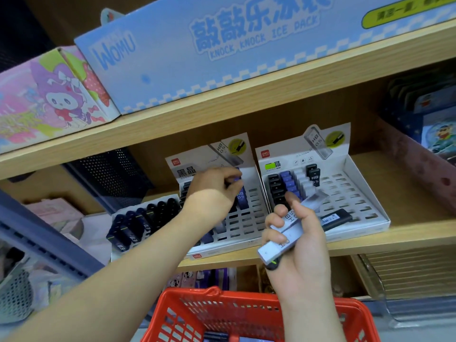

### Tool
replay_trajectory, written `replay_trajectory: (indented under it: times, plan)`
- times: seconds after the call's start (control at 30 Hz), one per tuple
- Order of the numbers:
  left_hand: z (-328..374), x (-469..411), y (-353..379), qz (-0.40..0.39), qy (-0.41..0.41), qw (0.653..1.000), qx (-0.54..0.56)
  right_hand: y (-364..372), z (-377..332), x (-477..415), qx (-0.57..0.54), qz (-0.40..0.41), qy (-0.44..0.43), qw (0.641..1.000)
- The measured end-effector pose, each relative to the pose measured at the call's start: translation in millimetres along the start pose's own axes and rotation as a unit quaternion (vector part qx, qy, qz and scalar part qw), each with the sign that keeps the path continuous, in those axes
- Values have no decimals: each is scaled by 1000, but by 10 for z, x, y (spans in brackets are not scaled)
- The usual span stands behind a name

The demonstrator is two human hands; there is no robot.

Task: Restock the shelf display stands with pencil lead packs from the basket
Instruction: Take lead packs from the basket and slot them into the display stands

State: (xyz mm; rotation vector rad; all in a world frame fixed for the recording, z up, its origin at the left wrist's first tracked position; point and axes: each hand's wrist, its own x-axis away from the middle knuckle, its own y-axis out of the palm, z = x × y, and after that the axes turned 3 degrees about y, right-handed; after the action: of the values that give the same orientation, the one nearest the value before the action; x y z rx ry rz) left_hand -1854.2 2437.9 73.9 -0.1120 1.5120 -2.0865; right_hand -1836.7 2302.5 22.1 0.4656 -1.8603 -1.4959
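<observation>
Hand on left (214,191): pinching small blue plastic lead pack (241,198), slotting into white card stand (251,211).
Hand on right (299,248): beside stand, gripping spare clear packs (286,230) for next.

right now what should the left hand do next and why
Probably press the blue pack down until it seats in the left stand. The left hand pinches the pack's top end, and the pack stands upright over the slotted rows, with empty slots to its right. The right hand grips spare packs, ready to follow.
</observation>
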Motion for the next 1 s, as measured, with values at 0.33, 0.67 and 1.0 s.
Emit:
replay_trajectory:
  times: [0.33, 0.67, 1.0]
  plan:
    - [142, 1186, -147, -47, -181, 904, 385, 184, 309, 111, 38, 36, -63, 997]
    - [-65, 1215, -474, 50, -197, 852, 482, 86, 98, 88, 115, 39, -58, 991]
    - [-217, 1097, -651, 59, -134, 895, 422, 33, 181, 178, 514, -132, 15, 848]
